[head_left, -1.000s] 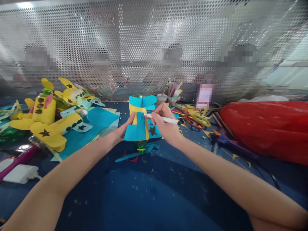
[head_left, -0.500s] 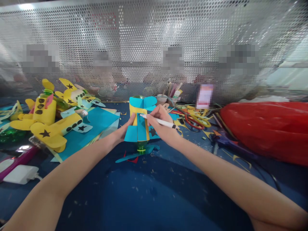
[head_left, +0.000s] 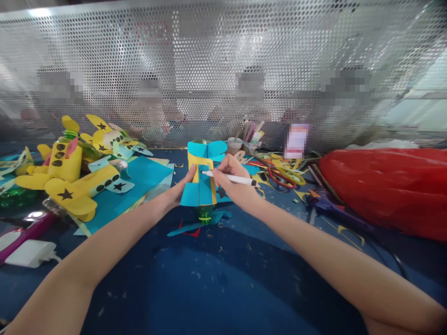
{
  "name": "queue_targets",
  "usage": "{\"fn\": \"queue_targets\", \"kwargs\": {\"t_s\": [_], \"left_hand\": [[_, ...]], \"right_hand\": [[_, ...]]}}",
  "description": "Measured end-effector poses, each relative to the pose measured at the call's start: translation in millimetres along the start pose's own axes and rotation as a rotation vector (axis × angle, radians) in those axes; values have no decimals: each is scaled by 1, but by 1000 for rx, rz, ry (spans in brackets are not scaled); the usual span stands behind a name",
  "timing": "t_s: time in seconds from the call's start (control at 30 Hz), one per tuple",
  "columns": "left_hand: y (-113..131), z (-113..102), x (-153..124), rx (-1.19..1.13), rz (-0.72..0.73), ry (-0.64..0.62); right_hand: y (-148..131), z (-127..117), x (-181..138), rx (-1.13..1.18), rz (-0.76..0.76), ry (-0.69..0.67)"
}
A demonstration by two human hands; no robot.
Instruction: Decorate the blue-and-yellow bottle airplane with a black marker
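A model plane [head_left: 205, 197], made from a green bottle wrapped in yellow and blue craft sheet, lies in the middle with its green neck towards me. My left hand [head_left: 182, 185] is closed around its left side, the thumb along the yellow part and the other fingers hidden. In my right hand [head_left: 246, 197] a white marker [head_left: 239, 179] with a dark end is pinched, its tip touching the blue strip on top. A thin, dark curved line shows by the tip. Below the neck lies a blue propeller-like strip [head_left: 188, 229] with a red scrap.
Several yellow bottle planes [head_left: 75, 188] lie left on blue sheets [head_left: 148, 170]. A white charger [head_left: 33, 253] is nearer me. To the right are scissors [head_left: 281, 179], paper scraps, a purple glue gun [head_left: 328, 207] and a red bag [head_left: 387, 186]. A perforated metal screen [head_left: 202, 60] stands behind.
The marker tip has moved slightly down and left on the blue strip, and a dark curved line now shows there. My left hand and the plane have hardly moved.
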State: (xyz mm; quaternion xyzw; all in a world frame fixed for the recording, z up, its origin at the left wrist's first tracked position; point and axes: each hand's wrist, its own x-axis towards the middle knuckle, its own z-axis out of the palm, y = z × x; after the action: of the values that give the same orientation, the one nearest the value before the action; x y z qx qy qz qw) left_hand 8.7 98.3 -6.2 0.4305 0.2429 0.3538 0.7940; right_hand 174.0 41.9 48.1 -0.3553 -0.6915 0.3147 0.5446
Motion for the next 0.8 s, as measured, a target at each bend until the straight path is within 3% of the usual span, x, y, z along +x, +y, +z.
{"fn": "queue_targets", "kwargs": {"t_s": [0.33,0.8], "left_hand": [[5,14,-8,-3,10,35],[5,8,-5,25,14,47]], "right_hand": [[3,-3,2,-11,-31,79],[7,-3,6,7,-55,116]]}}
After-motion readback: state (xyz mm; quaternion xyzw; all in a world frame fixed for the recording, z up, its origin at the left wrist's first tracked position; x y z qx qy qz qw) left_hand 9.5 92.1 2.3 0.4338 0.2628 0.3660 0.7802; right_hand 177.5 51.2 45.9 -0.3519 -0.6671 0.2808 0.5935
